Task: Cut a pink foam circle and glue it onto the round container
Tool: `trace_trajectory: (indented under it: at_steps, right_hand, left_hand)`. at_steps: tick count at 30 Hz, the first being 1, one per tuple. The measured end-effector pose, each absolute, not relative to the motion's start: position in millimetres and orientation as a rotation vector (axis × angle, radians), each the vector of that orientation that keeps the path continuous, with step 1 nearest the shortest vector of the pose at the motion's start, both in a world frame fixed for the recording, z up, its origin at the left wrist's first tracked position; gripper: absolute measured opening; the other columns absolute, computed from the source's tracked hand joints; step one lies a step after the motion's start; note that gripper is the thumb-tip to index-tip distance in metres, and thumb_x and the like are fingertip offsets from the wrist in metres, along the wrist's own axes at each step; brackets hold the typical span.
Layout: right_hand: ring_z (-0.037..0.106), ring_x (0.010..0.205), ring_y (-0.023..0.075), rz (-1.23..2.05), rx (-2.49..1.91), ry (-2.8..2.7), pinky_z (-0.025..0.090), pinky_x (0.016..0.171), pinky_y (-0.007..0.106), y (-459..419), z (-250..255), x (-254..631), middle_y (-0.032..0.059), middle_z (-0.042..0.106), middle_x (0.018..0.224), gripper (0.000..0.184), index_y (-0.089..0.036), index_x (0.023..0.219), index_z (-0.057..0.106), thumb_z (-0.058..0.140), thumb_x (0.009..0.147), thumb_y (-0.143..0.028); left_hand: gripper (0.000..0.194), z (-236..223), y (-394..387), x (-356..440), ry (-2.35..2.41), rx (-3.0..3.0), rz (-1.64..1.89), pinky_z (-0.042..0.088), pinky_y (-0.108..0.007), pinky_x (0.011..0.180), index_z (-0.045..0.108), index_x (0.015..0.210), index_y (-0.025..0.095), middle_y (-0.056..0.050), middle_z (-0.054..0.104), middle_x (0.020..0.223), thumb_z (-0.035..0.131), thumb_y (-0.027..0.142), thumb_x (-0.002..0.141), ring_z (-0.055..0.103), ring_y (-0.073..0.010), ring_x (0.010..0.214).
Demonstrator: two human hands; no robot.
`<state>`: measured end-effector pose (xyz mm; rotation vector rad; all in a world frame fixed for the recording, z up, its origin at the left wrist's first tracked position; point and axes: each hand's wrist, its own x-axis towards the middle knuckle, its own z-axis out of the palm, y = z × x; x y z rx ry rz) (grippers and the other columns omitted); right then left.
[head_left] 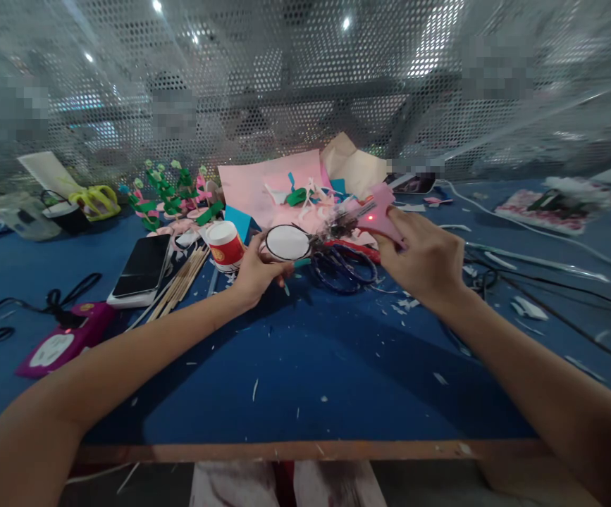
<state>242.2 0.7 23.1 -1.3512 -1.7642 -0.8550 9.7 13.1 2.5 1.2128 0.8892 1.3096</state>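
My left hand (260, 273) is closed around the edge of a round white piece with a thin black rim (287, 242), held tilted above the table. My right hand (424, 246) grips a pink glue gun (376, 213) with a small red light lit on its side. The gun's nozzle end points left toward the rimmed piece and is blurred, so I cannot tell whether they touch. Dark blue scissor handles (344, 271) lie below the gun. Just left of my left hand stands a red and white tub (225, 246).
Pink paper (268, 179) and cut scraps lie behind my hands. To the left are wooden sticks (181, 282), a phone (142, 266), a purple power strip (70, 338) and craft flowers (170, 186). Cables (564, 267) cross the right side. A perforated metal screen (305, 84) stands behind.
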Motion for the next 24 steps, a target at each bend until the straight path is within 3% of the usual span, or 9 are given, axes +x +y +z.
trace_trajectory:
  at_steps: [8,24]
  right_hand:
    - [0.066,0.076,0.0266,-0.904,-1.363,-1.71,0.047,0.058,0.033,-3.1,28.1,238.8,0.0122,0.071,0.087,0.037,-0.016,0.105,0.065,0.056,0.081,-0.043]
    - [0.067,0.086,0.0301,-0.752,-1.355,-1.785,0.05,0.066,0.038,-0.8,24.6,242.6,0.0145,0.071,0.097,0.032,-0.017,0.111,0.064,0.053,0.084,-0.027]
  left_hand:
    - [0.089,2.0,13.1,9.3,0.911,1.214,1.298,0.04,-0.015,0.035,0.036,0.136,0.017,0.003,0.062,0.061,0.072,0.003,0.055,0.057,-0.0104,0.046]
    - [0.091,1.2,13.4,8.4,0.871,1.244,1.291,0.04,-0.014,0.035,0.038,0.131,0.019,0.004,0.062,0.062,0.081,0.012,0.051,0.058,-0.0097,0.045]
